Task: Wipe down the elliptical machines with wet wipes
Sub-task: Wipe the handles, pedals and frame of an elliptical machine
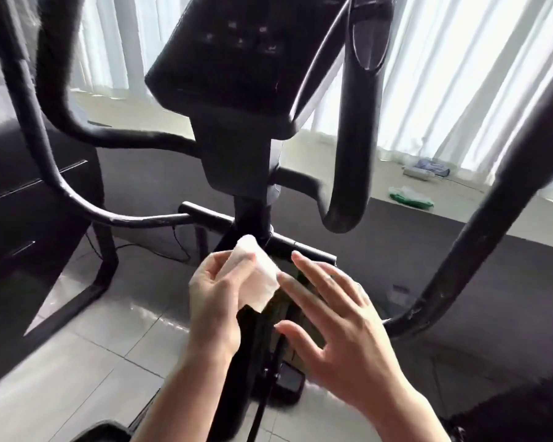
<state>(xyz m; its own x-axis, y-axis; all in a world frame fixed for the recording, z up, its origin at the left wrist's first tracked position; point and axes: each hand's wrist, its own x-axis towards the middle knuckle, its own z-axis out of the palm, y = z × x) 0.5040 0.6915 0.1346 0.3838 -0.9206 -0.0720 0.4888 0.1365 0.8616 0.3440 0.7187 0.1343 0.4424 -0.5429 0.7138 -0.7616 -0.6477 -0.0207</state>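
The black tubular-steel elliptical machine (237, 173) fills the view, its dark console panel (233, 55) tilted toward the camera at the top of the central post. Below that console, in front of the post's lower crossbar, the left hand (216, 301) pinches a folded white wet wipe (257, 275) between thumb and fingers, the wipe's upper corner just reaching the crossbar, though whether it touches the metal cannot be told. The right hand (336, 323) is just beside the wipe, fingers straight and spread, holding nothing; one fingertip appears to meet the wipe's right edge. The two hands are close together but not clasped. To either side of the console curve the machine's black padded handlebars (358, 129). Beyond the console to the right, on the pale window ledge (332, 154) under the sheer white curtains (460, 74), lie a white-and-blue pack (428, 170) and a crumpled green-and-white packet (411, 196). Left of the console stands a dark cabinet with drawers (20, 193). Under the machine is a glossy pale tiled floor (93, 362).
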